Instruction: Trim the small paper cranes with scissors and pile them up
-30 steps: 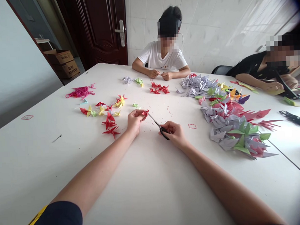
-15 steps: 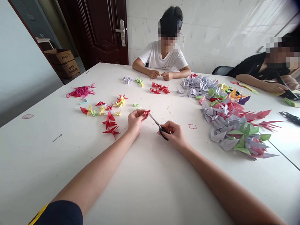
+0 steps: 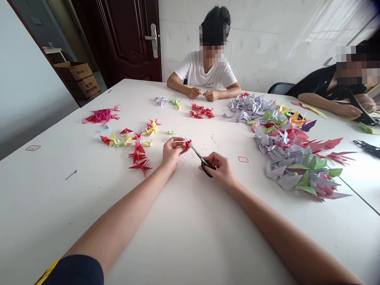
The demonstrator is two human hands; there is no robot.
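So far, much more heaped than scattered

We hold one small red paper crane in our left hand, its grip a narrow pinch between thumb and fingertips, above the white table; our right hand has its grip closed around the black-handled scissors, whose tips sit just beside the crane. Fine red paper flecks dot the table nearby. To our left lie roughly a dozen red and yellow cranes; one tiny green crane sits just beyond our hands; farther off are three small clusters, lilac, green and red, the red holding about five. To the right, the mixed crane heap is too dense to count; judging by how things lie, most of the cranes are already there, with the smaller left-hand lot apart.
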